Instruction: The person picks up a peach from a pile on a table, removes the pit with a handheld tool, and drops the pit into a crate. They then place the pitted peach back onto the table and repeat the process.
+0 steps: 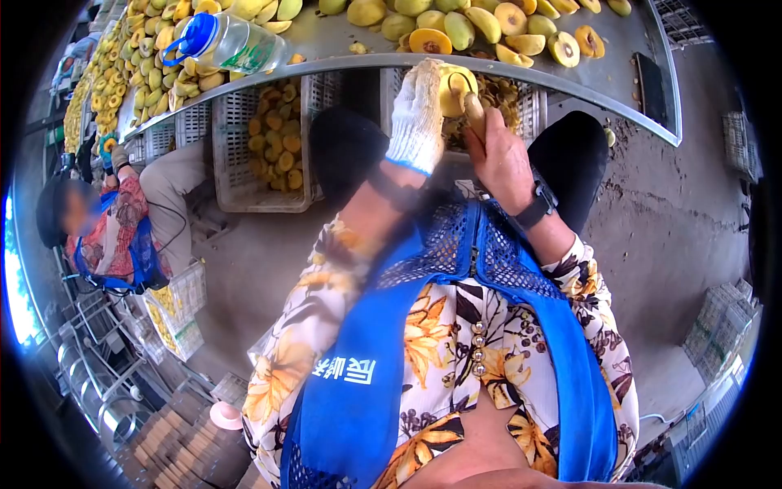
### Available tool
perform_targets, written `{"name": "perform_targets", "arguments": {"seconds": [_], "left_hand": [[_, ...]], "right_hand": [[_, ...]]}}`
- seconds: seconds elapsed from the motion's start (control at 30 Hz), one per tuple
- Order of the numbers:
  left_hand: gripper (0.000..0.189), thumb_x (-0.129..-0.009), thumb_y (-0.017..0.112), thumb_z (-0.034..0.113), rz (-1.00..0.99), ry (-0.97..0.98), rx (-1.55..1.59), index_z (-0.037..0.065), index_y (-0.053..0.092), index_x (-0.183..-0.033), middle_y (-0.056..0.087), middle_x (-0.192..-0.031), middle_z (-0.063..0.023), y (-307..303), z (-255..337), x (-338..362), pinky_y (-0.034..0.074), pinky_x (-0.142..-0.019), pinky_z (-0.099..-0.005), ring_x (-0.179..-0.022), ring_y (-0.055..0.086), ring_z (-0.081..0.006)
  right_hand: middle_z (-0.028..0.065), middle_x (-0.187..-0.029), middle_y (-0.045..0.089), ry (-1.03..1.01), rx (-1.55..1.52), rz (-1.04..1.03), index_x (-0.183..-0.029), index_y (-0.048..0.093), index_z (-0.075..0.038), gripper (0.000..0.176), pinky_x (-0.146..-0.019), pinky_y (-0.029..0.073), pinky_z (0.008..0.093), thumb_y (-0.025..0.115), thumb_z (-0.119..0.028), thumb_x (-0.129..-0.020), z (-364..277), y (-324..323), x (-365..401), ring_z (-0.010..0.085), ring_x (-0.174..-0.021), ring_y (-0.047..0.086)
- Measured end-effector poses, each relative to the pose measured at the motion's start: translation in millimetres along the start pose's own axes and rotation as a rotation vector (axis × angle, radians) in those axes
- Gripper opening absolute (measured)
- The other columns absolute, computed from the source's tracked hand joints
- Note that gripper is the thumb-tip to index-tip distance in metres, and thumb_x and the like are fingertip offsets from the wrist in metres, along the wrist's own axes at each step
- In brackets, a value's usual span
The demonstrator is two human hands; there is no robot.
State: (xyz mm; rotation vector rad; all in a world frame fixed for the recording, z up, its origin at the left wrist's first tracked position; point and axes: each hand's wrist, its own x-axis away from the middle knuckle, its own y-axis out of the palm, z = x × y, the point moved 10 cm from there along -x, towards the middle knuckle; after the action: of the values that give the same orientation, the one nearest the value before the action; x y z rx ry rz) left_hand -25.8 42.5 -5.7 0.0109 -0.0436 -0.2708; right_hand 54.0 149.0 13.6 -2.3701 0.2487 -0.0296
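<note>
At the near edge of the worktop [617, 57], between the person's dark-clad knees, the left hand [417, 114], in a white knitted glove, pinches a yellow fruit piece [453, 91] with its fingers closed round one side. The bare right hand [503, 159] is closed round the pale handle of a looped tool [474, 112], whose thin curved loop lies against the fruit piece. Whether the loop has cut in, I cannot tell.

Beyond the hands, many cut fruits [428, 41] lie over the worktop, some with the cut face up, piled thickest towards the left. A clear bottle with a blue cap [244, 47] lies tilted on its side among them, and a dark flat object [649, 88] rests near the right corner. The worktop's raised metal rim runs just beyond the hands.

Under it, left of the left knee, a white crate [244, 186] holds more fruit pieces. Another crate [533, 116] stands behind the hands, partly hidden by them, with brownish-yellow scraps in it. To the far left sits a co-worker [114, 236] in a blue vest, their hands well apart from these two. Stacked crates [717, 326] stand on the floor [668, 228] at right
</note>
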Motion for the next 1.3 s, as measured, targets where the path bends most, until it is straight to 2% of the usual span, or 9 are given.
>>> {"name": "perform_targets", "arguments": {"seconds": [0.13, 0.3, 0.67, 0.8, 0.9, 1.03, 1.17, 1.2, 1.3], "left_hand": [[0.033, -0.093, 0.051, 0.024, 0.030, 0.137, 0.300, 0.000, 0.050, -0.115, 0.059, -0.102, -0.0092, 3.1, 9.4, 2.5, 0.048, -0.077, -0.0252, -0.091, 0.058, -0.0151], [0.029, -0.091, 0.054, 0.021, 0.069, 0.297, 0.222, -0.001, 0.055, -0.110, 0.061, -0.097, -0.0077, 3.1, 31.1, 3.2, 0.048, -0.070, -0.0223, -0.083, 0.057, -0.0105], [0.022, -0.088, 0.058, 0.016, -0.021, -0.109, 0.152, -0.003, 0.063, -0.096, 0.064, -0.081, -0.0046, 5.5, 2.7, -7.4, 0.045, -0.061, -0.0202, -0.069, 0.057, -0.0086], [0.021, -0.088, 0.058, 0.015, 0.059, -0.013, 0.131, -0.004, 0.063, -0.095, 0.062, -0.076, -0.0052, 8.7, 5.3, -8.5, 0.046, -0.061, -0.0217, -0.066, 0.055, -0.0083], [0.021, -0.088, 0.057, 0.014, 0.108, 0.243, -0.205, -0.005, 0.062, -0.096, 0.062, -0.075, -0.0060, 11.3, 34.8, -3.9, 0.047, -0.061, -0.0227, -0.067, 0.056, -0.0093], [0.025, -0.089, 0.055, 0.018, 0.092, 0.483, -0.499, -0.004, 0.065, -0.095, 0.068, -0.082, -0.0106, 17.2, 52.9, -5.0, 0.049, -0.069, -0.0249, -0.072, 0.062, -0.0135], [0.022, -0.088, 0.056, 0.020, 0.036, -0.184, 0.127, 0.000, 0.065, -0.088, 0.064, -0.078, -0.0076, 7.6, -8.8, -18.0, 0.048, -0.061, -0.0238, -0.067, 0.059, -0.0141], [0.023, -0.089, 0.056, 0.023, 0.074, -0.220, 0.127, 0.001, 0.063, -0.090, 0.061, -0.080, -0.0063, 3.8, -15.1, -19.1, 0.048, -0.062, -0.0247, -0.069, 0.057, -0.0147], [0.028, -0.090, 0.053, 0.029, 0.103, -0.334, 0.380, 0.002, 0.059, -0.097, 0.061, -0.089, -0.0071, 1.6, -26.6, -17.6, 0.048, -0.069, -0.0258, -0.078, 0.057, -0.0155]], "right_hand": [[0.0264, -0.065, 0.055, 0.065, 0.010, -0.017, -0.092, 0.041, 0.000, 0.020, -0.057, 0.042, 0.0498, 0.055, -0.012, -0.085, 3.3, 5.9, 4.9, 0.0442, -0.065, 0.055], [0.0271, -0.065, 0.054, 0.060, -0.080, 0.015, -0.092, 0.040, 0.002, 0.021, -0.059, 0.043, 0.0493, 0.054, -0.005, -0.079, -1.0, 10.5, 15.6, 0.0450, -0.066, 0.055], [0.0168, -0.058, 0.053, -0.071, -0.125, -0.126, -0.086, 0.036, -0.001, 0.026, -0.051, 0.042, 0.0427, 0.053, 0.005, -0.067, -5.1, 14.3, 11.1, 0.0375, -0.058, 0.055], [0.0206, -0.061, 0.054, 0.061, -0.216, -0.090, -0.088, 0.037, 0.001, 0.024, -0.053, 0.043, 0.0444, 0.053, 0.001, -0.069, 15.0, 26.4, 10.4, 0.0408, -0.063, 0.056], [0.0284, -0.069, 0.055, 0.134, -0.412, -0.003, -0.089, 0.041, 0.005, 0.020, -0.061, 0.045, 0.0449, 0.050, -0.004, -0.074, -4.6, 19.7, 13.4, 0.0453, -0.071, 0.056], [0.0251, -0.067, 0.056, 0.168, -0.457, -0.058, -0.089, 0.041, 0.003, 0.019, -0.058, 0.045, 0.0423, 0.052, -0.004, -0.074, -5.4, 17.8, 15.5, 0.0411, -0.068, 0.058], [0.0200, -0.064, 0.056, -0.121, -0.176, -0.180, -0.089, 0.039, 0.001, 0.022, -0.054, 0.044, 0.0418, 0.054, -0.003, -0.073, -4.2, 13.0, 5.8, 0.0383, -0.065, 0.058], [0.0222, -0.085, 0.056, -0.055, -0.020, -0.405, -0.118, 0.040, -0.006, 0.059, -0.064, 0.048, 0.0448, 0.070, -0.015, -0.067, 6.8, 30.0, 1.6, 0.0363, -0.075, 0.061], [0.0210, -0.081, 0.057, -0.092, 0.014, -0.297, -0.108, 0.042, -0.003, 0.052, -0.065, 0.048, 0.0440, 0.070, -0.016, -0.067, 13.3, 22.5, -12.0, 0.0373, -0.074, 0.060]]}}
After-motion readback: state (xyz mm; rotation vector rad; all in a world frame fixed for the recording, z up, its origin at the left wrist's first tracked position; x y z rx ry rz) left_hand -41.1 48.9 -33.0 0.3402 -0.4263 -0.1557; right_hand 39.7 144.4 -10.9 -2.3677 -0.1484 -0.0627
